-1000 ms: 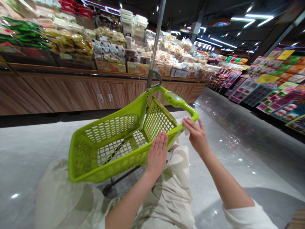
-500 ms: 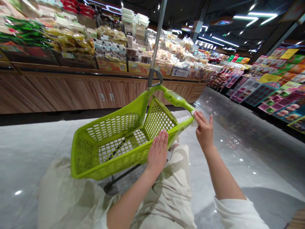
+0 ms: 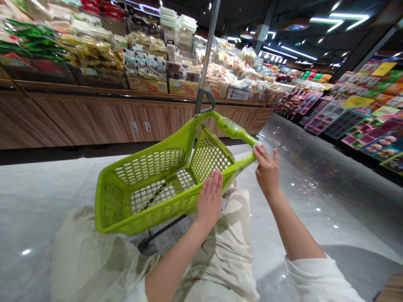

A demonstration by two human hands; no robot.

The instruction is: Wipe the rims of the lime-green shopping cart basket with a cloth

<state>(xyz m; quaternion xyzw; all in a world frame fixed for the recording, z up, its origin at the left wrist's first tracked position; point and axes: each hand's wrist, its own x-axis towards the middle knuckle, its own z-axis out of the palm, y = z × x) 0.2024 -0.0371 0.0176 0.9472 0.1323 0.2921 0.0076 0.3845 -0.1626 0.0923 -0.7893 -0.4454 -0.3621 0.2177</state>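
Note:
A lime-green plastic shopping basket (image 3: 147, 184) on a wheeled frame stands tilted on the floor in front of my knees. My left hand (image 3: 210, 198) lies flat on its near rim, fingers stretched out and together. My right hand (image 3: 267, 168) is at the corner of the green handle bar (image 3: 234, 129), fingers pinched on a small white wipe (image 3: 257, 146) pressed against the plastic. A grey pull handle pole (image 3: 204, 63) rises from the basket's far end. The basket holds nothing that I can see.
A long wooden display counter (image 3: 94, 117) piled with packaged food runs along the left and behind the basket. Slanted racks of colourful packets (image 3: 355, 117) line the right side. Glossy pale floor (image 3: 315, 188) stretches between them. My cream trousers show below.
My right hand has moved up along the handle's corner with the white wipe. The left hand has stayed on the rim, and the basket has barely shifted.

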